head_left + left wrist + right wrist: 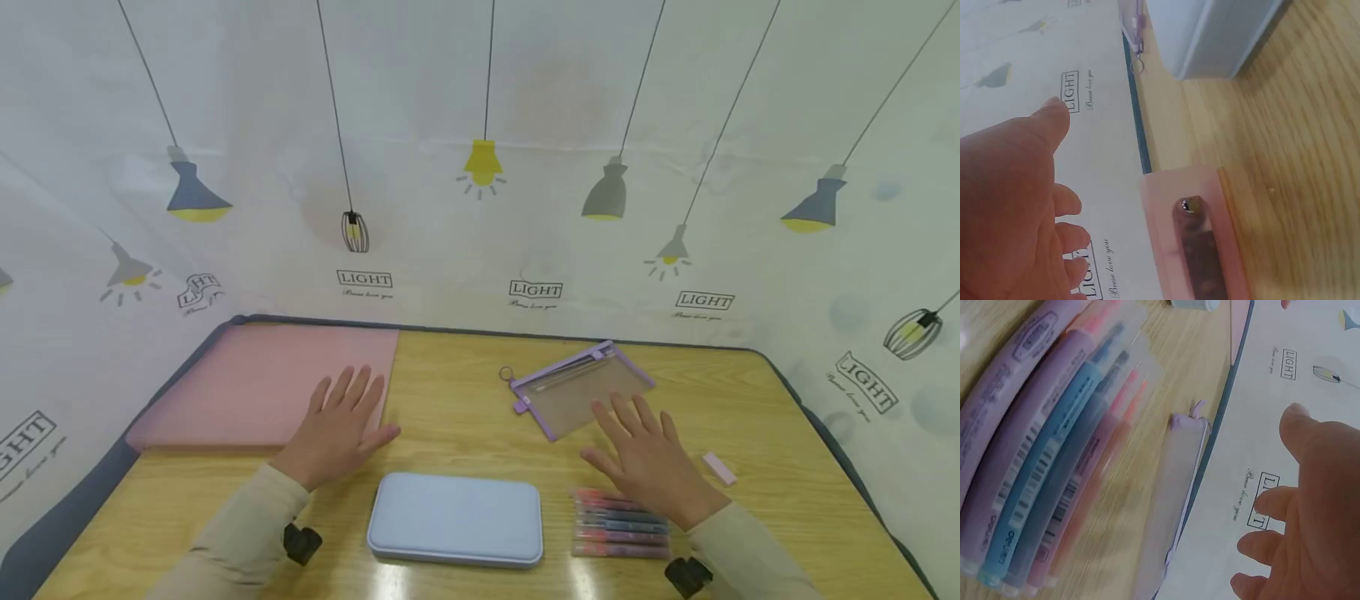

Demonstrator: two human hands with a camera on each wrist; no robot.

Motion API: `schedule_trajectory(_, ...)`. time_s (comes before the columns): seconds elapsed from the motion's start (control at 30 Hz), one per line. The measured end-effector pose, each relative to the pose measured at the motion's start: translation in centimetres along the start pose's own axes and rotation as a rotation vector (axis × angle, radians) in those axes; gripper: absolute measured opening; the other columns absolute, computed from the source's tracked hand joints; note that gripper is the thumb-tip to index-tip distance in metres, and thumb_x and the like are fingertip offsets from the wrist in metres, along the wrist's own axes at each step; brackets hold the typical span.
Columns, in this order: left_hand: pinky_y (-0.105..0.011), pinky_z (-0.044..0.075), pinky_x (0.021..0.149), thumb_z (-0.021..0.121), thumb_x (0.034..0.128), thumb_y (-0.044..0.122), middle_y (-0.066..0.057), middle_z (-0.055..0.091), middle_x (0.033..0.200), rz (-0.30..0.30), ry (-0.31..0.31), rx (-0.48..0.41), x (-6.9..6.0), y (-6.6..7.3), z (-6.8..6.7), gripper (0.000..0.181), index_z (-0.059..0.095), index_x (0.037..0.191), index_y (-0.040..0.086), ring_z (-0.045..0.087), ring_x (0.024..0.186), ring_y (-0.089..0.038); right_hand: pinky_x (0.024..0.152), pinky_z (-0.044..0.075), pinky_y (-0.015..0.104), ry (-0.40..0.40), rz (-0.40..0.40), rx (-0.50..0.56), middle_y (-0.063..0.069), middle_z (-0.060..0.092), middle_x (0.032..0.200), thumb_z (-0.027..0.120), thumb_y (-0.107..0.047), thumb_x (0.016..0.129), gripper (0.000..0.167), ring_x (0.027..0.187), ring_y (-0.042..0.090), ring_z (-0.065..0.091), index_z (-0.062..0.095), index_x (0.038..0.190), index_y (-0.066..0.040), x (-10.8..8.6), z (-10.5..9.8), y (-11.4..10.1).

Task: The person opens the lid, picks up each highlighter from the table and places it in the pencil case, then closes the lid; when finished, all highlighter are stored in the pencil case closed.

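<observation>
My left hand (336,433) is held with fingers spread over the right edge of a pink folder or mat (247,383), holding nothing. My right hand (648,458), fingers also spread, hovers between a clear pouch with purple trim (577,400) and a row of several highlighter pens (618,533). Part of that row is hidden under the hand. Between the hands lies a pale blue case (455,518), closed. To the right of my right hand is a small pink eraser-like block (720,468). In the right wrist view the highlighters (1041,450) lie side by side.
The wooden table (450,400) has a dark border (495,335) along its back and sides. A white curtain (450,100) printed with lamps surrounds it. A key ring (506,374) hangs off the pouch's left corner.
</observation>
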State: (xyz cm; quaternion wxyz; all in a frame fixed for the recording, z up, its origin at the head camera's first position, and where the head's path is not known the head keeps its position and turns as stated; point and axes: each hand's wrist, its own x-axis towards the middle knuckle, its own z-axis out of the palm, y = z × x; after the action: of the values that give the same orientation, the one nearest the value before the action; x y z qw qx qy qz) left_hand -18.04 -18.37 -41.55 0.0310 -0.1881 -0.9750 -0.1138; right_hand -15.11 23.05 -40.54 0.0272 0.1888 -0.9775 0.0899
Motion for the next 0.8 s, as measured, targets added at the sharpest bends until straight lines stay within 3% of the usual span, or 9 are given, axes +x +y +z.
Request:
schedule_trajectory(0.13, -0.061, 0.010, 0.117, 0.045, 0.0986, 0.054, -0.021, 0.024, 0.160, 0.012, 0.020, 0.032, -1.3, 0.4, -0.3, 0.077, 0.031, 0.153, 0.002, 0.017, 0.149, -0.042, 0.104, 0.020, 0.075, 0.001, -0.045, -0.001, 0.020, 0.035, 0.156, 0.047, -0.052, 0.099, 0.067, 0.143, 0.052, 0.023, 0.040, 0.151, -0.010, -0.2, 0.1, -1.0)
schedule_trajectory(0.27, -0.060, 0.012, 0.116, 0.047, 0.0974, 0.055, -0.020, 0.031, 0.158, 0.047, 0.032, 0.051, -3.7, 1.1, -0.6, 0.076, 0.037, 0.151, 0.002, 0.023, 0.147, -0.041, 0.106, 0.021, 0.073, 0.001, -0.102, 0.005, 0.016, 0.040, 0.155, 0.048, -0.052, 0.098, 0.064, 0.144, 0.049, 0.024, 0.043, 0.150, -0.015, -0.9, 0.3, -2.7)
schedule_trajectory(0.4, -0.058, 0.014, 0.116, 0.055, 0.0943, 0.054, -0.021, 0.041, 0.153, 0.100, 0.093, 0.078, -5.9, 1.4, -0.4, 0.072, 0.047, 0.145, 0.003, 0.034, 0.143, -0.042, 0.108, 0.022, 0.071, -0.014, -0.173, 0.011, 0.013, 0.042, 0.154, 0.050, -0.052, 0.097, 0.064, 0.145, 0.046, 0.025, 0.044, 0.149, -0.015, -1.7, 0.6, -4.5)
schedule_trajectory(0.53, -0.052, 0.003, 0.120, 0.059, 0.0917, 0.053, -0.019, 0.047, 0.149, 0.138, 0.142, 0.108, -7.5, 1.8, -0.1, 0.070, 0.050, 0.142, 0.004, 0.039, 0.140, -0.040, 0.107, 0.025, 0.070, -0.060, -0.272, 0.009, 0.013, 0.042, 0.154, 0.045, -0.058, 0.097, 0.066, 0.144, 0.047, 0.027, 0.046, 0.148, -0.015, -2.4, 1.4, -6.0)
schedule_trajectory(0.67, -0.037, -0.014, 0.120, 0.058, 0.0912, 0.055, -0.016, 0.049, 0.147, 0.188, 0.174, 0.155, -8.5, 2.4, 0.0, 0.075, 0.048, 0.144, 0.002, 0.043, 0.138, -0.038, 0.103, 0.030, 0.071, -0.112, -0.365, 0.023, 0.015, 0.043, 0.153, 0.043, -0.061, 0.096, 0.067, 0.143, 0.048, 0.028, 0.047, 0.148, -0.018, -2.9, 2.4, -7.2)
schedule_trajectory(0.8, -0.031, -0.019, 0.117, 0.054, 0.0916, 0.058, -0.015, 0.050, 0.147, 0.223, 0.208, 0.198, -9.1, 2.8, 0.2, 0.075, 0.053, 0.140, 0.001, 0.045, 0.137, -0.036, 0.102, 0.032, 0.070, -0.152, -0.411, 0.031, 0.015, 0.043, 0.153, 0.042, -0.062, 0.096, 0.066, 0.142, 0.048, 0.031, 0.047, 0.148, -0.021, -3.2, 2.9, -8.0)
